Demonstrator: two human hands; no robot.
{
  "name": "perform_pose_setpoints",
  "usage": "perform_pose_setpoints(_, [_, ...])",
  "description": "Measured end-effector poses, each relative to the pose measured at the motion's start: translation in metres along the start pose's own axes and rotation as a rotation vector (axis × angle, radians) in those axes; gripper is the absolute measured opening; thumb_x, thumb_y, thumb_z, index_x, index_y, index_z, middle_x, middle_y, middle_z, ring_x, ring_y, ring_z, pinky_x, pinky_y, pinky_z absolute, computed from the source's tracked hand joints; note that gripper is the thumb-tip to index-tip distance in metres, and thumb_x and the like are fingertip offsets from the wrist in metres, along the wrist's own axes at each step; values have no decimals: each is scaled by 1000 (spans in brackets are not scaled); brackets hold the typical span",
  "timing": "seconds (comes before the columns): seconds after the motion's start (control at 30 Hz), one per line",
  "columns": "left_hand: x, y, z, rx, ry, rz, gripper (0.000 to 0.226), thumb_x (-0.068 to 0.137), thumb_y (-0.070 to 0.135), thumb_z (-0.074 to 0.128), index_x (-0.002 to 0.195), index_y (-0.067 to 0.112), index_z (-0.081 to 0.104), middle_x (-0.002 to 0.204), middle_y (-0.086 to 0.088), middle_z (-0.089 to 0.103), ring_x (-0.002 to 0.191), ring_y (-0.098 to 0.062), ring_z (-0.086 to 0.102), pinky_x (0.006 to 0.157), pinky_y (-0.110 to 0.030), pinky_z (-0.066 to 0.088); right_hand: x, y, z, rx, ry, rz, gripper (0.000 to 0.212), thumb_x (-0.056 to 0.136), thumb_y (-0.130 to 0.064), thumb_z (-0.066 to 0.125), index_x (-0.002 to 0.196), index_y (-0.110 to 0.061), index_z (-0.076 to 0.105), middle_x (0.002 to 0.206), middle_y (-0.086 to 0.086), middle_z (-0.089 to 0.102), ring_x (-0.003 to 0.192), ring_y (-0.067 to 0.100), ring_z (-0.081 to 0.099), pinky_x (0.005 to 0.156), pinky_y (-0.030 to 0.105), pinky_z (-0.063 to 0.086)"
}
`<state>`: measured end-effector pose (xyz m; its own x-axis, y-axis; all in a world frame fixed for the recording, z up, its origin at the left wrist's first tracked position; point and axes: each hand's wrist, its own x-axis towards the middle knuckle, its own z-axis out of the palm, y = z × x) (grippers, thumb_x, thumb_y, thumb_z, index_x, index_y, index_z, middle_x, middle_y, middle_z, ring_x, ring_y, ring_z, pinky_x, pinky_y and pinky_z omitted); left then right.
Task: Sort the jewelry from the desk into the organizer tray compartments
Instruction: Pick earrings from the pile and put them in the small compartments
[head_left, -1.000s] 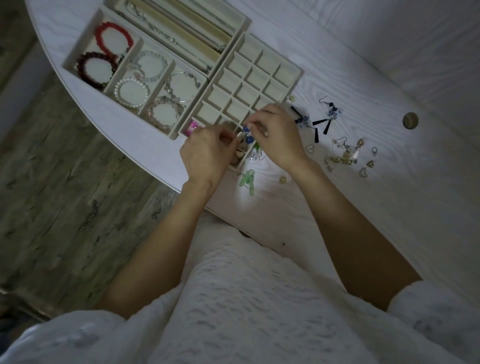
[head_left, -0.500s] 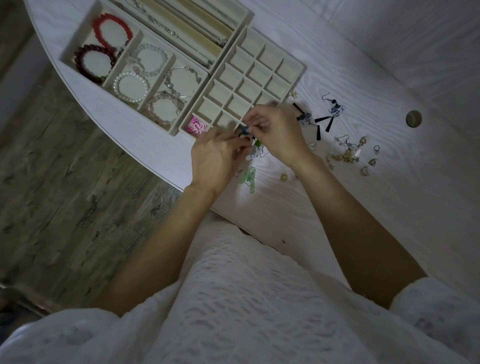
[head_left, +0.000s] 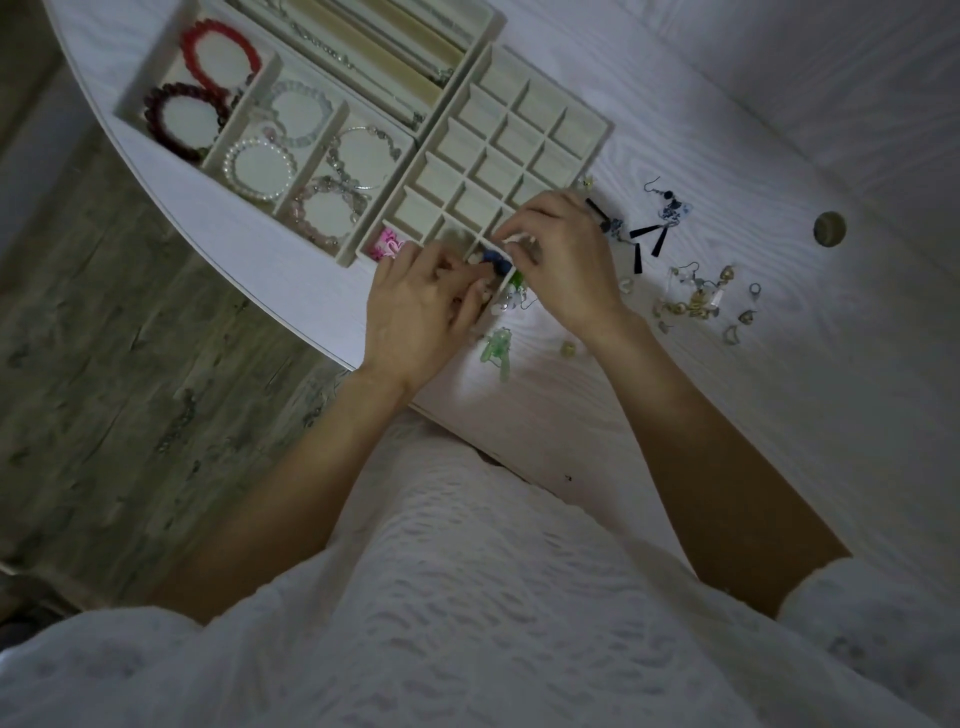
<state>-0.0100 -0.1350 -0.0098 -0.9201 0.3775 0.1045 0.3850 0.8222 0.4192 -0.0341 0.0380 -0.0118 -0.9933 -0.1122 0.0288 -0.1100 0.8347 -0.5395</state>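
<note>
Meeting over the near row of the grid tray (head_left: 587, 136), both hands pinch one blue earring (head_left: 496, 258): left hand (head_left: 415, 317) and right hand (head_left: 563, 260) each curl fingers round it. Green earrings (head_left: 497, 351) lie beside the desk's (head_left: 779, 415) near edge; gold pieces (head_left: 696, 304) scatter rightward. Bracelets (head_left: 260, 169) fill the far-left tray.

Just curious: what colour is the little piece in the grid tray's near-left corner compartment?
Bright pink, with paler markings; the head view shows it.
</note>
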Motion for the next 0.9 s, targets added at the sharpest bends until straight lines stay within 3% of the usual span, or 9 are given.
perform_pose_setpoints(0.1, [-2, -2, -2, 74, -1, 3, 27, 92, 29, 50, 100, 19, 74, 90, -6, 61, 82, -27, 51, 70, -34, 34, -2, 0, -2, -3, 25, -1, 14, 75, -6, 72, 88, -11, 71, 91, 6, 63, 94, 27, 55, 79, 24, 39])
perform_pose_setpoints(0.23, [-3, -2, 0, 121, -55, 37, 29, 91, 31, 50, 107, 22, 72, 94, -5, 61, 84, -28, 51, 69, -36, 35, 1, -4, -1, -78, -47, -76, 15, 73, -11, 76, 87, -11, 72, 90, 8, 61, 92, 29, 54, 76, 32, 44])
perform_pose_setpoints(0.37, [-3, -3, -2, 130, -42, 74, 26, 92, 30, 52, 107, 22, 72, 101, 4, 68, 88, -25, 54, 73, -32, 29, 6, -6, 3, -200, -111, -159, 13, 74, -12, 74, 88, -12, 73, 90, 6, 61, 91, 29, 53, 78, 27, 34])
perform_pose_setpoints(0.43, [-4, -4, -4, 135, -39, 88, 25, 92, 29, 53, 106, 21, 73, 101, 7, 70, 87, -23, 56, 74, -32, 29, 8, -8, 4, -231, -111, -189, 8, 75, -11, 73, 83, -11, 72, 86, 7, 62, 88, 30, 55, 78, 29, 36])
perform_pose_setpoints(0.53, [-5, -5, -5, 170, -41, 112, 24, 92, 29, 54, 105, 22, 73, 101, 9, 71, 88, -21, 55, 74, -33, 30, 7, -8, 6, -194, -78, -190, 6, 76, -10, 71, 81, -9, 69, 80, 7, 65, 81, 29, 57, 74, 32, 42])
perform_pose_setpoints(0.7, [-4, -3, -3, 228, -71, 140, 24, 90, 29, 54, 103, 22, 73, 103, 7, 68, 90, -23, 55, 74, -34, 28, 3, -7, 6, -95, -57, -145, 7, 77, -13, 72, 83, -11, 69, 77, 4, 64, 75, 24, 58, 72, 23, 35])
perform_pose_setpoints(0.9, [-9, 2, 1, 201, -90, 57, 25, 88, 29, 53, 105, 27, 71, 109, 0, 64, 96, -25, 51, 77, -37, 29, 8, -6, 3, -53, -107, -201, 13, 79, -10, 69, 90, -14, 73, 79, 4, 70, 76, 24, 63, 79, 36, 46])
